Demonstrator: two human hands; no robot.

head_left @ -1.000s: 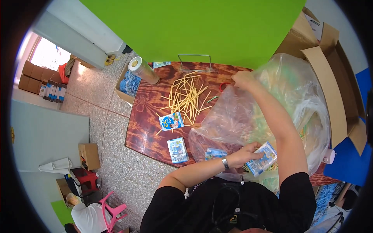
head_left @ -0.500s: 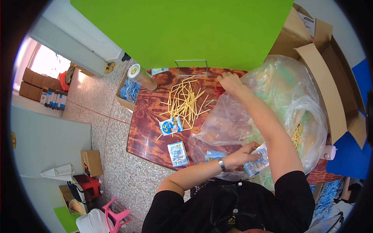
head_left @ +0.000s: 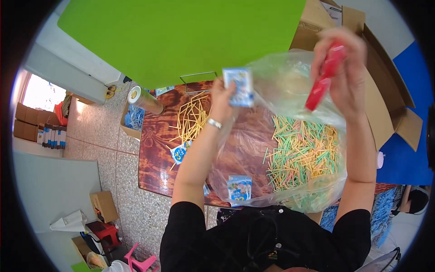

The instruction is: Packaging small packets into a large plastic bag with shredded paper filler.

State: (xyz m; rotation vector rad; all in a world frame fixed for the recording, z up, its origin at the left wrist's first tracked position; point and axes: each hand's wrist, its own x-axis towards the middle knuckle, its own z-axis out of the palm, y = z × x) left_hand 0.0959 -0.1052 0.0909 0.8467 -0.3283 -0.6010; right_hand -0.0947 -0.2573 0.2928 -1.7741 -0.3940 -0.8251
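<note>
Raised over the far table, my left hand point(head_left: 222, 100) is closed on a small white-and-blue packet point(head_left: 240, 87). My right hand point(head_left: 346, 72) is up at the far right, wrapped round a long red object point(head_left: 325, 77); blur hides its exact kind. Below it, a large clear plastic bag point(head_left: 290, 72) lies spread open, with many green, yellow and pink thin sticks point(head_left: 303, 152) in a heap. A pile of yellow sticks point(head_left: 192, 118) rests left of my left forearm, and a blue-and-white packet point(head_left: 180, 153) lies at its near end. More packets point(head_left: 239, 188) lie at the near table edge.
A green panel point(head_left: 176, 36) with a wire handle point(head_left: 198, 78) borders the reddish wooden table point(head_left: 156, 131) at the back. A tall can point(head_left: 145, 99) stands at the far left corner. Open cardboard boxes point(head_left: 385, 86) and a pink-white cup point(head_left: 379, 159) are at the right.
My right hand has risen to the right with the red object in it. My left hand has carried a packet up and away from me. The bag now lies open, showing the coloured sticks.
</note>
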